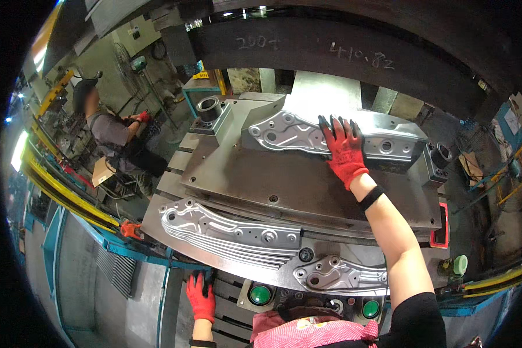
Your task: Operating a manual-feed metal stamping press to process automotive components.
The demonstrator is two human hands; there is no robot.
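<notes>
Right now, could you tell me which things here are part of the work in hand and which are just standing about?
In hand: stamped metal panel on the die, under the right hand; left hand at the stacked panels.

Standing about: green buttons, fan, co-worker.

The bare die plate (pixel 272 180) between the far metal panel (pixel 307 134) and near panel (pixel 226 232) lies open; guide posts (pixel 209 108) flank it, the press ram (pixel 342 52) overhangs.

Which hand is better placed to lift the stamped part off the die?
Right. The right hand lies flat on the stamped part seated on the die block. The left hand rests low at the press's front edge, far from it.
</notes>
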